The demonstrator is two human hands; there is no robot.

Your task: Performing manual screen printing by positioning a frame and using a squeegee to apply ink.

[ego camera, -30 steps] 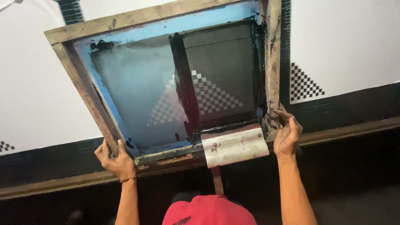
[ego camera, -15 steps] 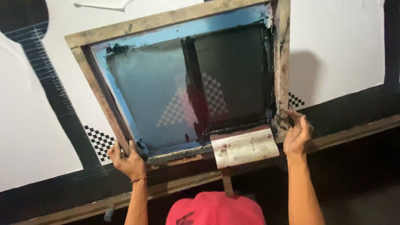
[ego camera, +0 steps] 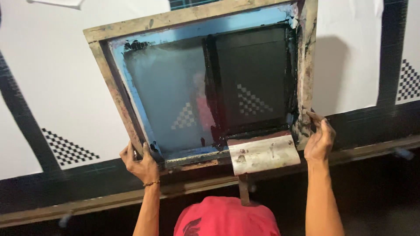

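A wooden screen-printing frame [ego camera: 109, 94] with blue-taped inner edges and a grey mesh smeared with black ink is tilted over a white fabric sheet [ego camera: 350, 57]. My left hand [ego camera: 141, 164] grips its near left corner. My right hand [ego camera: 319, 140], fingers stained with ink, holds its near right corner. A squeegee [ego camera: 262, 155] with a pale, stained blade leans on the frame's near rail between my hands, its handle pointing toward me. A faint checkered triangle pattern shows through the mesh.
White fabric sheets lie side by side on a long dark table with a wooden front rail [ego camera: 100, 202]. Printed black checkered triangles show on the left sheet [ego camera: 68, 148] and at the far right [ego camera: 409, 81]. My red cap [ego camera: 225, 218] fills the bottom middle.
Both hands have carried the frame to the right, off the printed sheet. A fresh checkered triangle is uncovered at the left. The squeegee stayed on the near rail.
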